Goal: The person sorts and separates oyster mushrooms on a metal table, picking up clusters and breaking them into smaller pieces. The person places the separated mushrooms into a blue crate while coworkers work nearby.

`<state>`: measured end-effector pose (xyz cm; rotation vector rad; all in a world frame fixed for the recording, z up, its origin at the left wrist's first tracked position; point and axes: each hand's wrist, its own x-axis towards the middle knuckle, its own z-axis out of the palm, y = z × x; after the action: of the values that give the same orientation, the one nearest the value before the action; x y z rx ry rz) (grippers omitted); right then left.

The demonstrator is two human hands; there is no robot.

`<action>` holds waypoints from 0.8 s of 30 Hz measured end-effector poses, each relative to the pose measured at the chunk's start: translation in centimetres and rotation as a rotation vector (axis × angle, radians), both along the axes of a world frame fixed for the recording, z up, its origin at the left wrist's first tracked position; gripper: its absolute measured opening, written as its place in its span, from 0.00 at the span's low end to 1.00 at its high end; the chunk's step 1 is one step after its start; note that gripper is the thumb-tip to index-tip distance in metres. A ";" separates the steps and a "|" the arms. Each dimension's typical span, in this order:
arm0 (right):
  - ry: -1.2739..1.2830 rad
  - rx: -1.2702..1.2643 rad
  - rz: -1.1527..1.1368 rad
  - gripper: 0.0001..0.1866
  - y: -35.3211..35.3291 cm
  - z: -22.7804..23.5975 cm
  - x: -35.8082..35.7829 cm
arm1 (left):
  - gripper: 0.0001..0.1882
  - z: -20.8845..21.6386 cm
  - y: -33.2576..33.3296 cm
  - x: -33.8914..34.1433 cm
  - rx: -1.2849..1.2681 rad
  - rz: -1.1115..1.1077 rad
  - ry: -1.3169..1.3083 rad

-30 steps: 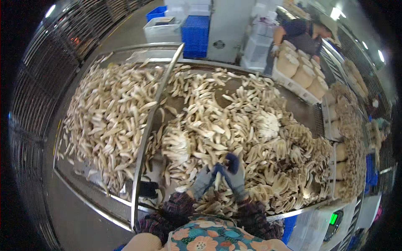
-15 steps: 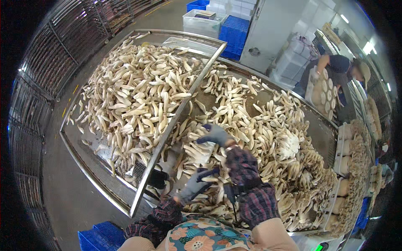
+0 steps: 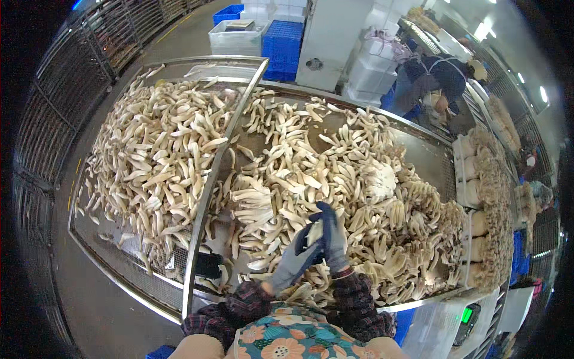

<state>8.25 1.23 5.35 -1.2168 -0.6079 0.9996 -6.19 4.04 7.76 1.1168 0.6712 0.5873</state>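
Observation:
In grey gloves with dark blue fingers, my two hands come together low over the heap of pale mushrooms point(image 3: 281, 179). My left hand point(image 3: 297, 256) is closed around a pale mushroom point(image 3: 314, 232), its fingers partly hidden. Against the other side of that same mushroom presses my right hand point(image 3: 333, 239), fingers bent over it. Loose single mushrooms and joined clusters lie around both hands. A fanned cluster of mushrooms point(image 3: 254, 196) rests just beyond my left hand.
To the left, a metal-framed mesh tray point(image 3: 200, 239) carries another mushroom heap. A black object point(image 3: 209, 265) lies by its rim. Bottles with mushroom clumps point(image 3: 478, 203) line the right. Blue crates point(image 3: 282, 51) stand behind; a co-worker point(image 3: 433, 84) bends at far right.
The view has swung right. My right hand, earlier spread over the heap farther out, has drawn back to meet my left hand. Both now hold a mushroom. The co-worker has shifted posture.

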 end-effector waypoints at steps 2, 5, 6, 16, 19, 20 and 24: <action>-0.023 0.046 0.104 0.25 0.7 0.9 -3.3 | 0.31 -6.6 0.6 -0.1 -0.248 0.407 0.156; -0.444 -0.064 -0.196 0.21 -3.4 5.3 -6.0 | 0.22 -0.8 0.9 1.2 -0.414 0.368 -0.207; -0.661 -0.103 -0.268 0.18 -4.3 5.0 -6.3 | 0.22 0.0 0.6 1.5 -0.379 0.370 -0.182; -1.055 -0.024 -0.177 0.13 -4.9 6.4 -6.4 | 0.19 -0.4 0.0 -0.3 -0.536 0.146 -0.398; -0.778 -0.017 -0.140 0.13 -5.0 6.2 -6.4 | 0.20 -1.4 -1.3 -0.7 -0.271 0.130 -0.244; -0.524 -0.063 -0.226 0.12 -4.4 6.3 -6.6 | 0.20 -1.3 -1.9 -0.3 -0.160 0.166 -0.157; -1.161 -0.049 0.019 0.18 -5.3 6.7 -7.3 | 0.21 -1.2 -0.5 0.4 -0.565 0.337 -0.157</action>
<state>0.96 -4.04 12.02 -1.7934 -1.4827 0.2203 -5.81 3.56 6.54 0.4286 0.8292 0.7054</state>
